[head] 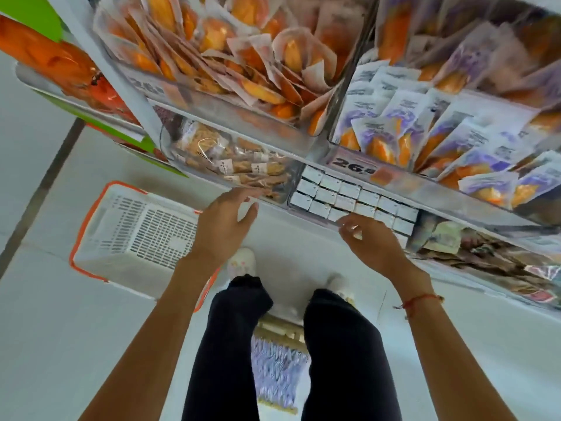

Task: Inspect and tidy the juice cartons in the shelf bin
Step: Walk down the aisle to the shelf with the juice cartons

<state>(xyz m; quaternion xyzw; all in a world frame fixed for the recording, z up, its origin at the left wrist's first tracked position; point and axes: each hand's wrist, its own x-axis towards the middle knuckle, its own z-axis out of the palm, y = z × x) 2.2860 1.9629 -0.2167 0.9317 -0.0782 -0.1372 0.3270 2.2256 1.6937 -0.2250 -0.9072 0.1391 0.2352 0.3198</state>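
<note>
Nearest the camera, the person's dark trouser legs [343, 354] stand over a fringed purple mat [277, 375] on a pale floor [45, 329], with light shoes [241, 262] just beyond. A red string bracelet [420, 300] circles the right wrist. To the left, a white plastic basket [136, 232] with an orange rim sits on the floor. The left hand [224, 220] hovers with fingers spread and relaxed, holding nothing, its fingertips near the front edge of a clear bin of wrapped pastry snacks [230, 159]. The right hand [367, 241] reaches the front edge of the clear shelf bin [291, 196], its fingers curled at the nearest row; whether they pinch a carton cannot be told. The juice cartons [349, 192] stand packed in neat rows inside this bin, white tops upward. Farther up, bins hold orange snack packets [227, 56] at left and purple-and-white packets [440, 123] at right, with a price label [355, 167] on the front of the right bin.
</note>
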